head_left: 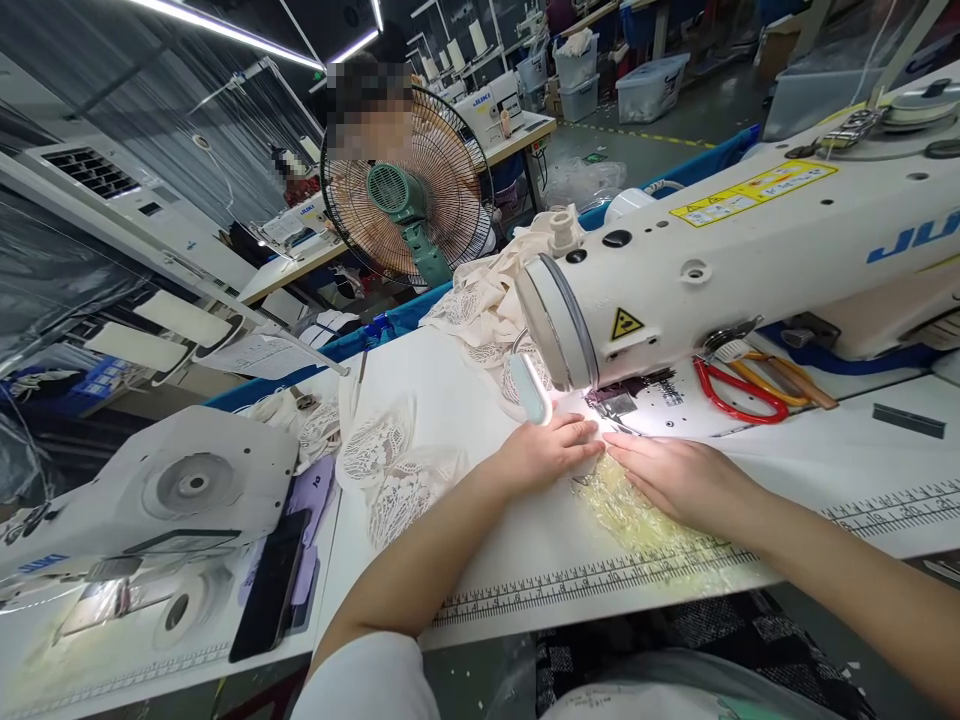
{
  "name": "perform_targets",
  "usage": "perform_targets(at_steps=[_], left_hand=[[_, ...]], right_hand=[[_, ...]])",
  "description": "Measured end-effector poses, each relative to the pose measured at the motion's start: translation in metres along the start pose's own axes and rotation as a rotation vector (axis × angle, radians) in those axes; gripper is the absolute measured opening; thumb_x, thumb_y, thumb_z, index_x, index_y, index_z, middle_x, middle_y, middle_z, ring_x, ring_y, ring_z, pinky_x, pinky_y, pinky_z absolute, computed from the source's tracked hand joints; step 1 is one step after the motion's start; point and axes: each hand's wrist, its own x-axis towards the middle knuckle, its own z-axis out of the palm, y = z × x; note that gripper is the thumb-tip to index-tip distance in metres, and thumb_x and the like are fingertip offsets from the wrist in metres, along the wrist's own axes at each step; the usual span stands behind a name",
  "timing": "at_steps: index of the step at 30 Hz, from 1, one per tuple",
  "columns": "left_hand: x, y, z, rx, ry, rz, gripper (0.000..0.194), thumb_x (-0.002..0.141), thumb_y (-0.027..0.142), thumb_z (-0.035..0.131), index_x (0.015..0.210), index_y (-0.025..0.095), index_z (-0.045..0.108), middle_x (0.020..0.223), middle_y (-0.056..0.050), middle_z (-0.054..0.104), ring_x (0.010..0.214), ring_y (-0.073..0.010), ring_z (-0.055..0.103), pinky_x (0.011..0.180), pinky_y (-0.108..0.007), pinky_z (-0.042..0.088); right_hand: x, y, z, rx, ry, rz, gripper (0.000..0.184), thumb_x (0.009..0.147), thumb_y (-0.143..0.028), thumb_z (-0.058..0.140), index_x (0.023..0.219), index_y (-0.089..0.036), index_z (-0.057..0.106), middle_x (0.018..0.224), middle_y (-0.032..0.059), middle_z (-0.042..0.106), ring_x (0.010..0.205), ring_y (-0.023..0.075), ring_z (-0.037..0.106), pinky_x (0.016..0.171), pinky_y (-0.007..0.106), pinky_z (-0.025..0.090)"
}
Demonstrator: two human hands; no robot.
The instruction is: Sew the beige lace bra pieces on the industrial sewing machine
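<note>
Under the lit head of a white sewing machine, my two hands meet close to the presser foot. My left hand comes from the left, its fingers bent and pressed together at the needle area. From the right, my right hand points its closed fingers at the same spot. Whatever lies between the fingertips is pale and mostly hidden. Beneath my right hand, crinkled yellowish clear film covers part of the table. Cream lace pieces lie left of my left forearm.
Red-handled scissors lie under the machine arm. A heap of cream lace garments is behind the machine head. A ruler strip follows the front edge. Leftward are a black phone and another sewing machine. A fan stands beyond.
</note>
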Motion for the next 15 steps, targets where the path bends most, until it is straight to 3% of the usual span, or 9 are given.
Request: perform_targets(at_steps=[10, 15], left_hand=[[0.003, -0.020, 0.005, 0.029, 0.038, 0.013, 0.029, 0.092, 0.024, 0.040, 0.115, 0.020, 0.059, 0.125, -0.008, 0.058, 0.117, -0.0241, 0.050, 0.099, -0.047, 0.036], [0.004, -0.027, 0.001, -0.019, -0.022, -0.087, 0.033, 0.091, 0.025, 0.039, 0.118, 0.023, 0.058, 0.125, -0.006, 0.058, 0.117, -0.0246, 0.050, 0.094, -0.042, 0.041]], right_hand=[[0.015, -0.003, -0.003, -0.091, -0.057, 0.016, 0.035, 0.080, -0.019, 0.045, 0.109, -0.017, 0.064, 0.122, 0.0052, 0.061, 0.070, 0.0179, 0.068, 0.051, 0.028, 0.053], [0.013, -0.006, 0.001, -0.141, -0.013, 0.022, 0.035, 0.081, -0.019, 0.043, 0.107, -0.019, 0.065, 0.122, 0.0035, 0.061, 0.068, 0.0162, 0.067, 0.051, 0.028, 0.052]])
